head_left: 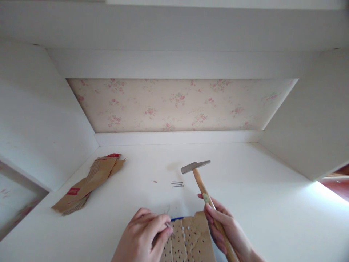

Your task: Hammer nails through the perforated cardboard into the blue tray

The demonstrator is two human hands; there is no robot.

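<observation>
My right hand point(227, 229) is wrapped round the wooden handle of a small hammer point(196, 173), whose grey steel head is raised above the white desk. My left hand point(144, 234) pinches a thin nail point(169, 226) upright on a piece of brown cardboard point(191, 240) that is dotted with several small holes. The cardboard lies at the near edge, between my two hands. A blue edge shows just under the cardboard's far side.
Loose nails point(177, 184) lie on the white desk point(259, 203) beyond the cardboard, with one tiny piece further left. A torn strip of brown cardboard with red labels point(89, 182) lies at the left. White side walls and a floral back panel point(180, 105) enclose the desk.
</observation>
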